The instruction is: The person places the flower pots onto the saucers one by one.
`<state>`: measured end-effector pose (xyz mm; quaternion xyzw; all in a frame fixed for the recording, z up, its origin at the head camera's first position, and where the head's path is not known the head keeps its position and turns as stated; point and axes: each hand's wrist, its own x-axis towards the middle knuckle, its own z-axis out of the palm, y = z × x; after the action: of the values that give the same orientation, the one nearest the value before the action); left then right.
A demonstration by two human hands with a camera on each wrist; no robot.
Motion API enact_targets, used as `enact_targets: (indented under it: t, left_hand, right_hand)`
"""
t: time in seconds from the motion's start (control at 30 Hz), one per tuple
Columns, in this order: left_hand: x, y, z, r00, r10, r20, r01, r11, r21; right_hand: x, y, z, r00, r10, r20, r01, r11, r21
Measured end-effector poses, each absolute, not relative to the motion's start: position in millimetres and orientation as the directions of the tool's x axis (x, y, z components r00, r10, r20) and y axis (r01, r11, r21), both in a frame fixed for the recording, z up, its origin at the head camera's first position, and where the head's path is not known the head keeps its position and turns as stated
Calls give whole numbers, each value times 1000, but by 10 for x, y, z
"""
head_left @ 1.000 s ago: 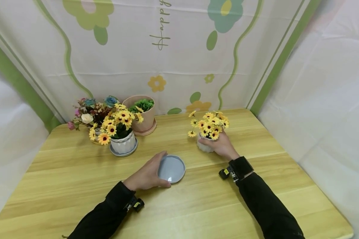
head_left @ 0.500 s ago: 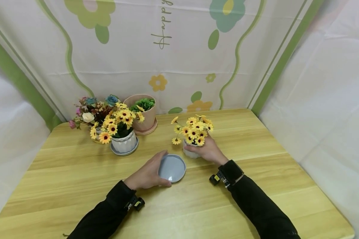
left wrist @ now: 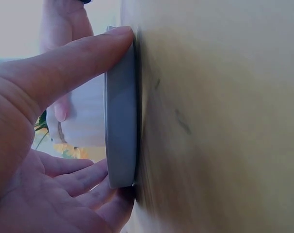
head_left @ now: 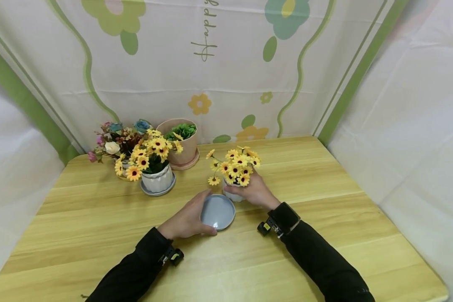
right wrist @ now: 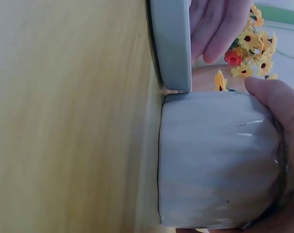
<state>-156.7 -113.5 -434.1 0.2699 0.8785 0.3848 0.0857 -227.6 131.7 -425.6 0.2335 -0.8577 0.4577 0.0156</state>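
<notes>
A round blue-grey saucer [head_left: 219, 213] lies on the wooden table in front of me. My left hand [head_left: 186, 218] holds it at its left side, the thumb at the near edge and the fingers round the far one. With my right hand [head_left: 257, 191] I grip a white ceramic pot [right wrist: 220, 155] of yellow daisies [head_left: 235, 163], upright just behind and right of the saucer. In the right wrist view the pot's base is low at the tabletop, right beside the saucer's rim [right wrist: 173, 48]. My right fingers are mostly hidden behind the pot.
At the back left stand a matching daisy pot [head_left: 156, 181] on its own saucer, a mixed bouquet [head_left: 111, 147] and a pink pot [head_left: 181, 153] with green leaves. A printed cloth [head_left: 154, 79] hangs behind the table [head_left: 241, 268].
My right hand has brought the daisy pot left and slightly nearer, up to the saucer. My left hand and the saucer have stayed in place.
</notes>
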Motion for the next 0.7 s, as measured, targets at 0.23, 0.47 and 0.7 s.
enact_targets:
  t: [0.23, 0.47, 0.7]
  left_hand:
    - [-1571, -1104, -4395, -834, 549, 62, 416, 550, 724]
    - [-1567, -1127, -4375, -835, 548, 49, 403, 549, 732]
    - [-1595, -1139, -4360, -799, 584, 143, 457, 435, 776]
  right_hand:
    - [-2244, 1335, -4271, -923, -310, 229, -362, 491, -793]
    - [-2183, 1278, -4094, -894, -346, 284, -417, 415, -809]
    - [-1927, 1062, -3841, -828, -458, 325, -500, 337, -798]
